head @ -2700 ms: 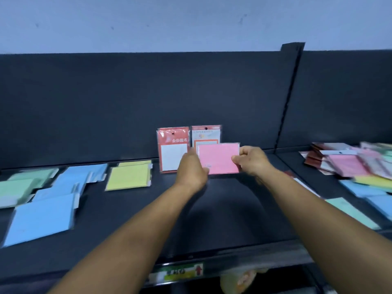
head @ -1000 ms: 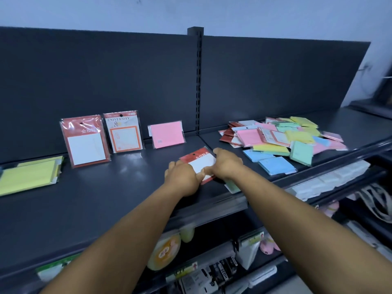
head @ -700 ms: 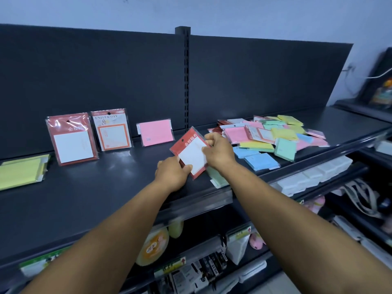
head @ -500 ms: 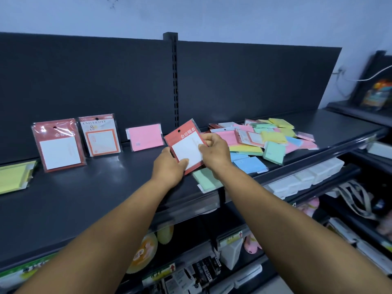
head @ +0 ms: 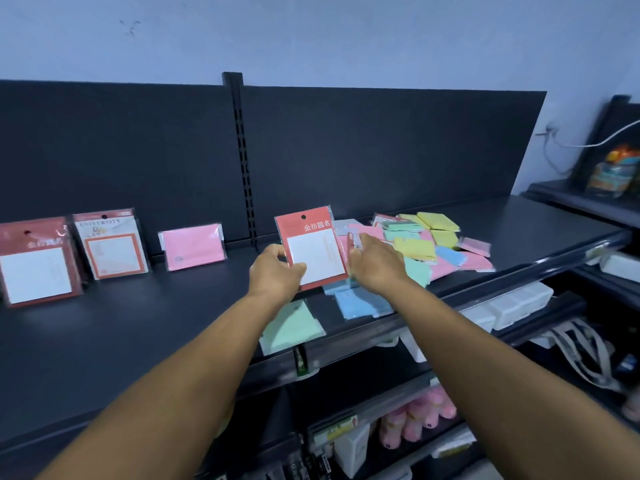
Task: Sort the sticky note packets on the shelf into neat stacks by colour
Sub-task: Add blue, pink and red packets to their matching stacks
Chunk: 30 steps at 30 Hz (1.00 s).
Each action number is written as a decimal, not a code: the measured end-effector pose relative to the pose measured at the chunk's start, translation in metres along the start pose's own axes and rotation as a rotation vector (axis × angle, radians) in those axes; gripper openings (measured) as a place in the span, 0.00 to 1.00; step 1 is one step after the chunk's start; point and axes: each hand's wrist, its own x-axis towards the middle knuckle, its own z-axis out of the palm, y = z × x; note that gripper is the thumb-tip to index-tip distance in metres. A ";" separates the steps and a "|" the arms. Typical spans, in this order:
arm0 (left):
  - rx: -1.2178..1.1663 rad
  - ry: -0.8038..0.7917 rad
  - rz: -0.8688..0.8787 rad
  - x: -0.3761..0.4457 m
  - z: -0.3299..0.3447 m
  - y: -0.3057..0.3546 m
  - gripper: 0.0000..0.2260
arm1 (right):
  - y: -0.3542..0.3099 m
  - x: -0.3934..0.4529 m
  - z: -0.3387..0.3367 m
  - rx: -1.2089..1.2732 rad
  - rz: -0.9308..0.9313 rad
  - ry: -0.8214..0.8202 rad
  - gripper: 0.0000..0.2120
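My left hand [head: 275, 271] grips the lower left corner of a red packet with a white pad [head: 313, 251] and holds it upright above the dark shelf [head: 121, 341]. Beside the packet's right edge, my right hand [head: 375, 263] reaches into the mixed pile of pink, yellow, green and blue packets [head: 433, 244], fingers extended onto a pink one. Against the back panel lean a matching red packet [head: 34, 261], an orange-framed packet [head: 110, 245] and a pink packet [head: 194, 245]. A green packet [head: 292, 327] and a blue packet [head: 360, 303] lie near the front edge.
An upright slotted post [head: 242, 161] splits the back panel. Lower shelves hold white boxes [head: 512, 303], pink items [head: 419, 424] and a cloth bag [head: 581, 348]. Another shelf unit [head: 609, 181] stands at far right.
The pink packet was leaned on the back panel. Both hands then lifted a red packet off the shelf front. Now only my left hand holds it; my right hand has moved to the pile.
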 end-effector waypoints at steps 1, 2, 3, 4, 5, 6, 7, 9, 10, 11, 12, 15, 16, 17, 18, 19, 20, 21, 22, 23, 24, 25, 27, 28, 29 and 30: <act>0.010 0.010 -0.002 0.001 0.003 0.001 0.10 | 0.008 0.004 -0.001 -0.149 0.016 -0.071 0.23; 0.019 0.017 -0.002 0.003 0.006 0.002 0.09 | 0.013 0.006 -0.002 -0.266 0.014 -0.147 0.23; 0.024 0.024 -0.006 0.004 0.009 0.002 0.09 | 0.016 0.007 -0.002 -0.347 -0.010 -0.205 0.21; 0.025 0.032 -0.010 0.006 0.010 0.001 0.09 | 0.016 0.007 -0.002 -0.394 -0.051 -0.226 0.19; 0.027 0.042 -0.016 0.008 0.011 0.001 0.09 | 0.014 0.008 -0.002 -0.405 -0.102 -0.221 0.17; 0.029 0.055 -0.022 0.009 0.012 0.000 0.08 | 0.010 0.007 -0.003 -0.386 -0.157 -0.209 0.14; 0.030 0.071 -0.028 0.011 0.011 -0.001 0.08 | 0.006 0.009 -0.002 -0.336 -0.199 -0.206 0.12; 0.024 0.101 -0.043 0.013 0.009 -0.003 0.08 | 0.001 0.014 0.003 -0.176 -0.248 -0.201 0.11; 0.026 0.115 -0.046 0.013 0.007 -0.005 0.08 | 0.000 0.017 0.003 -0.081 -0.250 -0.188 0.13; 0.037 0.126 -0.045 0.013 0.005 -0.006 0.08 | -0.001 0.022 0.003 -0.012 -0.232 -0.153 0.17; 0.050 0.137 -0.044 0.013 0.003 -0.008 0.08 | 0.000 0.026 0.003 0.006 -0.216 -0.113 0.21; 0.067 0.172 -0.056 0.013 -0.004 -0.010 0.07 | 0.009 0.041 0.001 -0.121 -0.239 -0.142 0.25; 0.073 0.183 -0.064 0.013 -0.007 -0.011 0.07 | 0.012 0.046 0.001 -0.150 -0.242 -0.195 0.26; 0.079 0.193 -0.074 0.013 -0.010 -0.012 0.08 | 0.015 0.051 0.002 -0.154 -0.227 -0.254 0.29; 0.082 0.203 -0.086 0.014 -0.013 -0.014 0.08 | 0.016 0.055 0.002 -0.154 -0.205 -0.302 0.32; 0.083 0.213 -0.095 0.014 -0.015 -0.016 0.08 | 0.016 0.058 0.002 -0.154 -0.193 -0.336 0.35; 0.084 0.222 -0.101 0.015 -0.017 -0.018 0.07 | 0.015 0.059 0.002 -0.153 -0.198 -0.355 0.36; 0.082 0.231 -0.107 0.015 -0.018 -0.020 0.07 | 0.012 0.060 0.002 -0.153 -0.217 -0.355 0.36; 0.077 0.233 -0.112 0.015 -0.019 -0.021 0.07 | 0.009 0.060 0.001 -0.155 -0.239 -0.336 0.36; 0.069 0.229 -0.115 0.015 -0.018 -0.022 0.06 | 0.005 0.059 -0.001 -0.160 -0.258 -0.314 0.35; 0.062 0.228 -0.120 0.015 -0.018 -0.023 0.06 | 0.001 0.058 -0.002 -0.167 -0.275 -0.295 0.34; 0.057 0.224 -0.126 0.014 -0.018 -0.024 0.06 | -0.002 0.057 -0.004 -0.164 -0.284 -0.280 0.33; 0.055 0.217 -0.135 0.013 -0.019 -0.026 0.06 | -0.007 0.059 -0.004 -0.079 -0.281 -0.261 0.24; 0.052 0.217 -0.138 0.012 -0.021 -0.027 0.06 | -0.008 0.059 -0.005 0.015 -0.267 -0.246 0.16; 0.046 0.219 -0.141 0.011 -0.023 -0.027 0.06 | -0.009 0.059 -0.006 0.119 -0.247 -0.227 0.10; 0.041 0.226 -0.143 0.010 -0.026 -0.027 0.06 | -0.011 0.059 -0.007 0.206 -0.235 -0.201 0.07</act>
